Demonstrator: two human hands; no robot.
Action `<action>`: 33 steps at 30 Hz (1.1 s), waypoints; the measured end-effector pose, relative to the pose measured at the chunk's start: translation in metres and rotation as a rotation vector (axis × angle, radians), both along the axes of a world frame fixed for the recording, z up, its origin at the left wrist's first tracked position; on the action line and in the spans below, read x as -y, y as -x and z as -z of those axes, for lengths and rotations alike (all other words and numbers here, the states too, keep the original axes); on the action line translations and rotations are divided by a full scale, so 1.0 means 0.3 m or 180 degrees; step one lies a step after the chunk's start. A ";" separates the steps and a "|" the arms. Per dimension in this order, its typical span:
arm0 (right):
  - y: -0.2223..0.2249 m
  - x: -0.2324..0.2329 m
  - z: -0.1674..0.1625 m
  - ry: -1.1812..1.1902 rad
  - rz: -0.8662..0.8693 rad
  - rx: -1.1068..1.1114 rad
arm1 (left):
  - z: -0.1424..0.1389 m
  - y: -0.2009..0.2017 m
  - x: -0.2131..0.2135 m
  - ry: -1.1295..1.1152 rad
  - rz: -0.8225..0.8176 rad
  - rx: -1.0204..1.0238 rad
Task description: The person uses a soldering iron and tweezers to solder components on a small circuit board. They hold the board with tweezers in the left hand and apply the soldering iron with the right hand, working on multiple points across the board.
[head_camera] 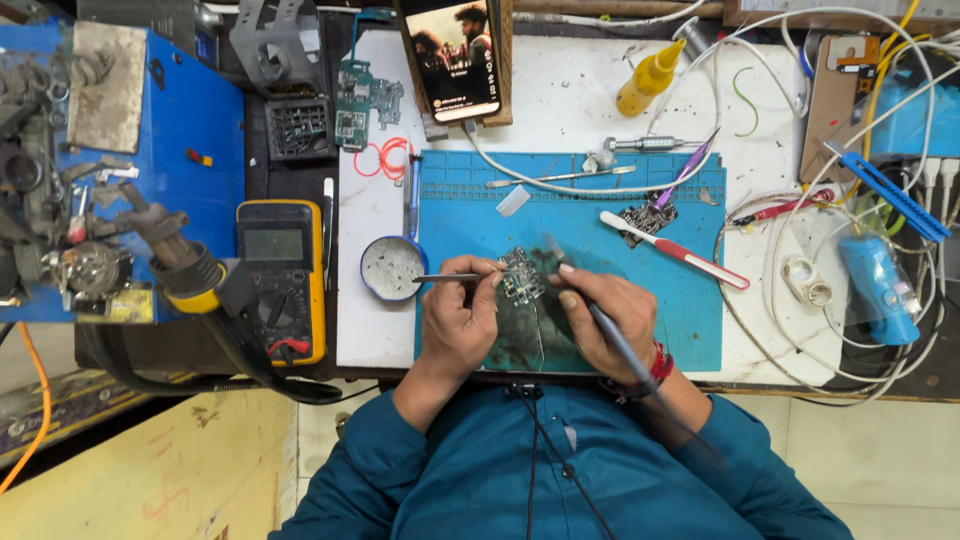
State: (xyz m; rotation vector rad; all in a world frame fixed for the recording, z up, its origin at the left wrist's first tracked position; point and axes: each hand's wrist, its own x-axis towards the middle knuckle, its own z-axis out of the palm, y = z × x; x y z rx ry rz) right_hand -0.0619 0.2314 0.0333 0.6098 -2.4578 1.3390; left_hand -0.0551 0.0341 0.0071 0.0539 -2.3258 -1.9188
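Blue metal unit (190, 120): far left, with loose metal parts on the bench beside it.

Hot-air handle (185, 265): black and yellow, lying at a slant with its hose trailing down toward the bench edge.

Multimeter (282, 280): yellow case, grey screen, flat on the dark strip left of the white table (570, 100).

Round tin (392, 268): blue rim, grey contents, just beside the left edge of the blue work mat (680, 320).

Left hand (457, 320): fingers pinched on metal tweezers (450, 277), which lie level with the tips reaching right to the small circuit board (520, 277).

Small circuit board: on the blue work mat, near its lower middle, between the two hands, over a dark stained patch.

Right hand (605, 318): closed in a pen grip around a dark soldering iron (590, 305), tip pointing up-left and ending just beside the board; red thread band on the wrist.

Second circuit board (645, 218): dark, upper right of the mat, apart from the hands.

Red-and-white tool (675, 250): lying at a slant on the mat, right of the hands.

Phone (452, 55): propped at the top of the table, screen lit.

Yellow squeeze bottle (648, 78): upper table, right of the phone.

Blue device (880, 285): far right, among white cables.
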 end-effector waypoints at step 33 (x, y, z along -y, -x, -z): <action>-0.141 0.123 -0.009 0.0017 0.0444 0.0177 | -0.011 -0.140 0.136 -0.0172 -0.0327 -0.0256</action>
